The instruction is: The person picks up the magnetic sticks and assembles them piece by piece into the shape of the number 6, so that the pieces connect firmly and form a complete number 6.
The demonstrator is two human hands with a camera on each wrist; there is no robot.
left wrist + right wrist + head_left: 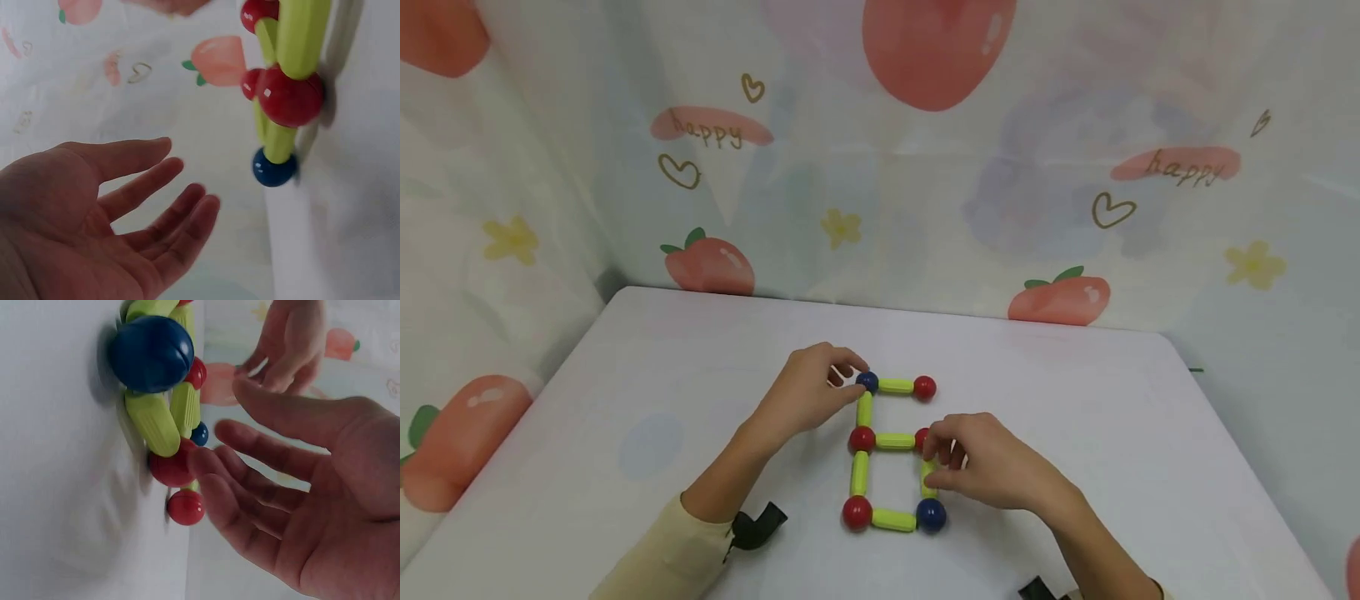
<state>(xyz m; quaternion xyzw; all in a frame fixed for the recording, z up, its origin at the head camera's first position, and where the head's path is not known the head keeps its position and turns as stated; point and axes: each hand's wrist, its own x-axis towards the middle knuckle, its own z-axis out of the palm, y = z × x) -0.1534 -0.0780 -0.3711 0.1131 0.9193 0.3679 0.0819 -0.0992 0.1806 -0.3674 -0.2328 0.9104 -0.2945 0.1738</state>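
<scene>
A flat figure shaped like a 6, made of lime-yellow rods point(893, 441) joined to red and blue balls, lies on the white table. My left hand point(808, 385) hovers by the far-left blue ball point(867, 382); the left wrist view shows its loosely bent fingers apart from that blue ball point(275, 167). Over the right side is my right hand point(992, 462), partly covering a red ball point(921, 439) and an upright rod point(928, 479). Nothing lies between its relaxed fingers in the right wrist view, where the near blue ball point(153, 355) looks large.
The white table point(715, 350) meets a printed cloth backdrop point(910, 192) at its far edge. A black wrist mount point(758, 527) sits at the left sleeve, and another black piece point(1037, 588) shows near the right wrist.
</scene>
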